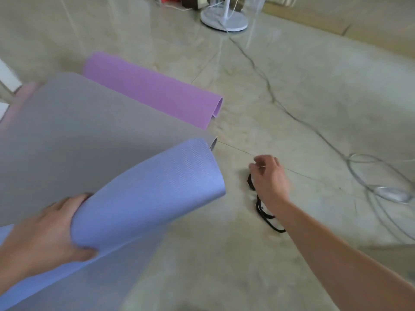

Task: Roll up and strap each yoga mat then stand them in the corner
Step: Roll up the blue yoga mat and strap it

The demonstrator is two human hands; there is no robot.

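Note:
A blue-violet yoga mat (152, 194) with a grey underside (78, 135) lies partly curled on the floor at the left. My left hand (45, 230) grips its curled edge, thumb underneath. Behind it lies a purple yoga mat (152, 90), loosely rolled. A black strap (262, 214) lies on the floor to the right of the mats. My right hand (269, 178) hovers right over the strap with fingers loosely curled; whether it touches the strap I cannot tell.
The floor is pale marbled tile (224, 265). A white fan base (224, 20) stands at the back. A pale cable (370, 176) and a small white device (390, 193) lie at the right. White furniture (6, 77) edges in at the far left.

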